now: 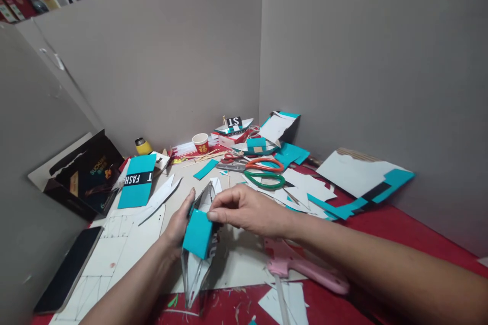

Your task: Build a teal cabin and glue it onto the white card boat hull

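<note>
A small cardboard boat (pixel 194 284) with pointed ends is held over the table in my left hand (pixel 178 226), whose thumb and palm press along its left side. Across the boat's middle lies a folded teal cardboard cover (pixel 197 236). My right hand (pixel 244 208) reaches in from the right, with thumb and index finger pinched at the cover's upper right corner. Its other fingers are curled. A pink glue gun (pixel 301 266) rests below my right forearm. Green-handled scissors (pixel 265 180) and orange-handled scissors (pixel 265 164) lie beyond my right hand.
Farther back stand a finished-looking boat (pixel 238 129), another teal boat (pixel 257 148) and a paper cup (pixel 201 143). Cardboard scraps (pixel 366 175) spread to the right. At left are a teal card (pixel 138 190), a phone (pixel 68 269) and a black box (pixel 87 175).
</note>
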### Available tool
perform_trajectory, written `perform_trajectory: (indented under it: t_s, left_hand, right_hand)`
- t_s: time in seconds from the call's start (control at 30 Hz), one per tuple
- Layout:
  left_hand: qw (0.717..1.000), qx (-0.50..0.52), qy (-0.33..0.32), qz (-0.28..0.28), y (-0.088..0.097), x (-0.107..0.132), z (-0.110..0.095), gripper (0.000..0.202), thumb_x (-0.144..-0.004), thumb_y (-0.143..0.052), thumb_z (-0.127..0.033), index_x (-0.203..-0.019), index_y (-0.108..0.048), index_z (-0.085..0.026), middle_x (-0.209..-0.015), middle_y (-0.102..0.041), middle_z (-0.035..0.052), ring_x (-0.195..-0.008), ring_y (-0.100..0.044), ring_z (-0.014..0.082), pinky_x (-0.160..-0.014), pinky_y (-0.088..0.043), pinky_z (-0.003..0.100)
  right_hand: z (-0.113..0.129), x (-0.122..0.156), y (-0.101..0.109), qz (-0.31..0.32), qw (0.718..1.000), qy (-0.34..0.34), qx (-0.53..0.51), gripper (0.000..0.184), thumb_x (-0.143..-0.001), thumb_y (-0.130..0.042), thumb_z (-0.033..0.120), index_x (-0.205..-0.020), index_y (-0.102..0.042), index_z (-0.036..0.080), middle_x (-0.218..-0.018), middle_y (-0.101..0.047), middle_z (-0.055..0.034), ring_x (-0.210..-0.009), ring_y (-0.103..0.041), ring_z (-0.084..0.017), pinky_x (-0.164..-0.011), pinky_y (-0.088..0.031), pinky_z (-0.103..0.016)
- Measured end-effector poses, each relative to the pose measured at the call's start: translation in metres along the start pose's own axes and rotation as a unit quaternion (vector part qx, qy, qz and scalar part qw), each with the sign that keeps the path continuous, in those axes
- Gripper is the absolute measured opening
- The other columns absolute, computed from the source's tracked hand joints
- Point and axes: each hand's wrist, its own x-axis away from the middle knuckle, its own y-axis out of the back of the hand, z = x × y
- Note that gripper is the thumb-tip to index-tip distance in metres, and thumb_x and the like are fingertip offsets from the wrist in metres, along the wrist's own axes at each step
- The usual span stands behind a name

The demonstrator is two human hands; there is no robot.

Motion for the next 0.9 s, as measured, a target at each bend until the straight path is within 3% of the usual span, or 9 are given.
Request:
perform_trajectory:
  t_s: [0.13,0.23,0.37,0.57,0.73,0.83,0.9]
  left_hand:
    - [0.998,-0.025,0.001,-0.054,-0.002,0.001,0.003,0.046,-0.084,-0.059,-0.053,-0.065,-0.065,-0.012,-0.044,-0.06,0.0049,-0.036,-0.054,0.0161,-0.041,-0.042,0.025]
    - [0.998,-0.026,-0.008,-0.064,-0.004,0.002,0.003,0.041,-0.086,-0.058,-0.05,-0.068,-0.066,-0.013,-0.043,-0.058,0.0002,-0.036,-0.05,0.0115,-0.042,-0.041,0.022]
    - [0.999,-0.032,0.03,-0.028,-0.005,0.004,0.002,0.052,-0.09,-0.049,-0.052,-0.067,-0.067,-0.01,-0.05,-0.064,0.0078,-0.04,-0.056,0.0166,-0.046,-0.047,0.027]
    - [0.998,-0.029,0.043,0.022,-0.004,0.004,0.001,0.065,-0.09,-0.039,-0.06,-0.074,-0.069,-0.005,-0.062,-0.069,0.0149,-0.048,-0.062,0.021,-0.052,-0.051,0.033]
    - [0.996,-0.042,-0.074,-0.04,0.0,0.003,0.004,0.054,-0.086,-0.052,-0.057,-0.092,-0.071,-0.007,-0.068,-0.072,0.0112,-0.056,-0.064,0.0211,-0.059,-0.05,0.031]
    - [0.982,-0.054,-0.168,-0.062,0.003,0.004,0.003,0.045,-0.083,-0.06,-0.054,-0.1,-0.071,-0.013,-0.081,-0.075,0.007,-0.074,-0.067,0.0225,-0.069,-0.049,0.029]
    - [0.971,-0.06,-0.222,-0.06,0.003,0.007,0.001,0.035,-0.083,-0.062,-0.047,-0.096,-0.073,-0.016,-0.085,-0.075,0.0051,-0.085,-0.065,0.0241,-0.073,-0.046,0.027]
  right_hand:
    - [-0.002,-0.001,-0.003,0.023,1.0,-0.005,0.008,0.017,-0.081,-0.061,0.025,-0.067,-0.063,0.015,-0.059,-0.053,0.0044,-0.055,-0.044,-0.008,-0.055,-0.037,-0.022]
    - [-0.003,-0.003,-0.005,0.028,0.999,-0.01,0.015,0.019,-0.083,-0.06,0.025,-0.066,-0.06,0.015,-0.059,-0.051,0.0042,-0.056,-0.044,-0.007,-0.054,-0.036,-0.022]
    - [-0.004,-0.005,-0.007,0.024,0.999,-0.039,0.02,0.021,-0.084,-0.061,0.029,-0.068,-0.06,0.015,-0.055,-0.047,0.0053,-0.049,-0.038,-0.006,-0.046,-0.03,-0.021]
    - [0.004,0.004,-0.005,-0.017,0.998,-0.041,0.039,0.028,-0.085,-0.059,0.038,-0.095,-0.067,0.013,-0.05,-0.046,0.0067,-0.041,-0.04,-0.006,-0.041,-0.029,-0.02]
    - [0.007,0.021,-0.002,-0.102,0.991,-0.056,0.06,0.034,-0.087,-0.056,0.045,-0.099,-0.066,0.015,-0.049,-0.045,0.0073,-0.041,-0.04,-0.006,-0.04,-0.032,-0.019]
    - [0.007,0.027,-0.004,-0.141,0.986,-0.063,0.067,0.038,-0.087,-0.056,0.049,-0.102,-0.066,0.016,-0.049,-0.045,0.0071,-0.04,-0.04,-0.007,-0.038,-0.033,-0.019]
    - [0.009,0.027,-0.009,-0.146,0.984,-0.065,0.074,0.041,-0.087,-0.056,0.051,-0.107,-0.065,0.017,-0.047,-0.046,0.0072,-0.037,-0.04,-0.007,-0.037,-0.033,-0.018]
